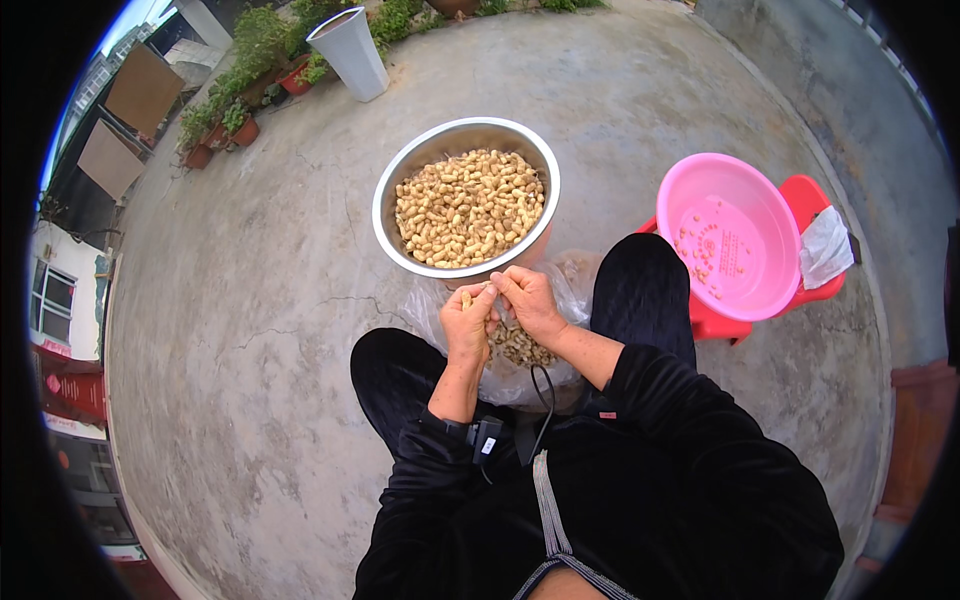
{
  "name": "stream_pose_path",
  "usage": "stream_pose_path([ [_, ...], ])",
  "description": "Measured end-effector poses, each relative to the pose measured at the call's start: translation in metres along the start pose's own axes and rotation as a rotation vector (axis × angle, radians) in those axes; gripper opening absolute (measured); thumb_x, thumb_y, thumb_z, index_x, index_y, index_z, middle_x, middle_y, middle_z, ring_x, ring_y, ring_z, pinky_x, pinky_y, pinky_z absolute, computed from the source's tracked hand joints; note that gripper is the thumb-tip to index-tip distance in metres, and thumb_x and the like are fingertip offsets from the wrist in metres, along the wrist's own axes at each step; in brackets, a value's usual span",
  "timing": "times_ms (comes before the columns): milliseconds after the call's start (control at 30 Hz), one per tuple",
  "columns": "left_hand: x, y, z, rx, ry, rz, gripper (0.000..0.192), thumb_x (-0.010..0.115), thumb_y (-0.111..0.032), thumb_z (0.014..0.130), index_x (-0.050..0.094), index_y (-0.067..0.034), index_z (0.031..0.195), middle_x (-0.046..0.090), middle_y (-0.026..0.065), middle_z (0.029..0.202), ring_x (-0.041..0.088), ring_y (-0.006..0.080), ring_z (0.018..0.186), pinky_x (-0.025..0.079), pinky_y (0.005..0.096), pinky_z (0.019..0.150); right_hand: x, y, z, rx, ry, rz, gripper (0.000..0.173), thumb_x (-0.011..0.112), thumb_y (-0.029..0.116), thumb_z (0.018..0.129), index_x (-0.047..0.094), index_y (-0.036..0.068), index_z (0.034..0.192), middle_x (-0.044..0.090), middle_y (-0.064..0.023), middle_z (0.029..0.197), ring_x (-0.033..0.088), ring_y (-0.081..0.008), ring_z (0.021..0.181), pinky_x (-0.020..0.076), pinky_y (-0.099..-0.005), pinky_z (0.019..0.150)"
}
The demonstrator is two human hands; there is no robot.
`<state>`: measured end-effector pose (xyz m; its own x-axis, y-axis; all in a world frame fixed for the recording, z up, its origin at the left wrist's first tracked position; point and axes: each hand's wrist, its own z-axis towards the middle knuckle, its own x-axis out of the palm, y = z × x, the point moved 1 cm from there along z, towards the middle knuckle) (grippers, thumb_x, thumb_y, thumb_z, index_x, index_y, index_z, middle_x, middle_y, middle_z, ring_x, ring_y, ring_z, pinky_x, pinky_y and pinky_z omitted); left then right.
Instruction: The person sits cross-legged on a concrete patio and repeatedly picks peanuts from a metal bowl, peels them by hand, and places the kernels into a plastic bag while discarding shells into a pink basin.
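Observation:
My left hand (466, 322) holds unshelled peanuts (466, 300), one showing between its fingers and palm. Fingertips of my right hand (529, 300) meet those of the left, pinching what looks like a peanut, mostly covered by the fingers. Just beyond both hands stands a steel basin (550, 154) heaped with unshelled peanuts (469, 210). Below the hands, between my knees, lies a clear plastic bag (499, 388) with peanut shells (517, 346) in it. To the right, a pink plastic basin (761, 225) holds some loose shelled peanuts (701, 274).
The pink basin rests on a red plastic stool (806, 199), with a crumpled white plastic bag (826, 247) beside it. Potted plants (244, 131) and a tall white planter (352, 60) stand at the upper left. A concrete wall (847, 97) runs along the right.

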<state>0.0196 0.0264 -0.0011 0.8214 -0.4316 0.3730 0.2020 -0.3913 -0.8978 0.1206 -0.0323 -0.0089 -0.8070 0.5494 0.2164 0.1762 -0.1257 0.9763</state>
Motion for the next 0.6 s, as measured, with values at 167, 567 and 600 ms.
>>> stream_pose_path([
  [167, 0.0052, 0.0037, -0.0033, 0.133, 0.004, 0.112, 0.009, 0.063, -0.006, 0.082, 0.059, 0.000, 0.087, 0.057, 0.0019, 0.066, 0.048, 0.0052, 0.049, 0.033, 0.0175, 0.041, 0.0008, 0.0054, -0.0005, 0.020, -0.049, 0.043, 0.033, 0.056, 0.023, 0.091, 0.054, 0.003, 0.064, 0.049, 0.0005, 0.052, 0.044, -0.0052, 0.043, 0.0327, -0.0215, 0.038],
  [567, 0.0073, 0.0061, -0.0080, 0.511, -0.030, 0.468, 0.014, 0.064, -0.001, 0.079, 0.065, 0.002, 0.093, 0.063, 0.0037, 0.073, 0.057, 0.0097, 0.062, 0.047, 0.0236, 0.055, -0.0007, -0.0015, 0.0020, 0.285, 0.042, 0.340, 0.033, 0.051, 0.031, 0.093, 0.055, 0.006, 0.072, 0.050, 0.0015, 0.056, 0.043, -0.0061, 0.043, 0.0283, -0.0194, 0.037],
  [600, 0.0074, 0.0060, -0.0074, 0.551, -0.046, 0.547, 0.015, 0.065, 0.000, 0.079, 0.066, 0.001, 0.094, 0.064, 0.0045, 0.072, 0.059, 0.0113, 0.062, 0.048, 0.0251, 0.056, -0.0009, -0.0017, 0.0019, 0.307, 0.053, 0.360, 0.033, 0.051, 0.031, 0.093, 0.055, 0.007, 0.072, 0.050, 0.0016, 0.056, 0.043, -0.0059, 0.043, 0.0279, -0.0194, 0.037],
])
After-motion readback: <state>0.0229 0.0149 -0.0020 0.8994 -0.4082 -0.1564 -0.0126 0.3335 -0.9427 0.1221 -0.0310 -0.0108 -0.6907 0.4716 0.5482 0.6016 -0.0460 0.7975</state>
